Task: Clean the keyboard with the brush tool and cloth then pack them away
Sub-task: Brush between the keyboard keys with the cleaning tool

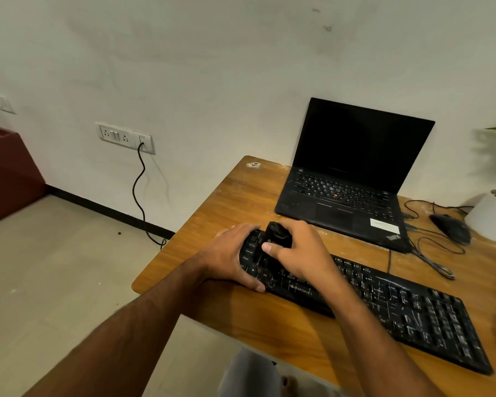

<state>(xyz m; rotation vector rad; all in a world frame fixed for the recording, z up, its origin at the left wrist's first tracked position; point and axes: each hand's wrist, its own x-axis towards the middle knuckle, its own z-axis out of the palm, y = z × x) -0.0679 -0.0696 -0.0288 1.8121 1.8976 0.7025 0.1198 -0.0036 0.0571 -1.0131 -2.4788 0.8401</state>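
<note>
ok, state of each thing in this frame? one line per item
left hand: grips the keyboard's left end, steadying it
right hand: grips the black brush tool
brush tool: held on the keys at the left end
keyboard: flat on the wooden table, dusty
laptop: lid open, screen dark
mouse: idle on the table, wired
wall socket: black cable plugged in

My open black laptop (pixel 352 179) sits at the back of the wooden desk (pixel 241 196), screen dark. To its right lie a black wired mouse (pixel 451 227) and a white plant pot (pixel 493 219). A black cable (pixel 139 193) hangs from the white wall socket (pixel 125 136).
</note>
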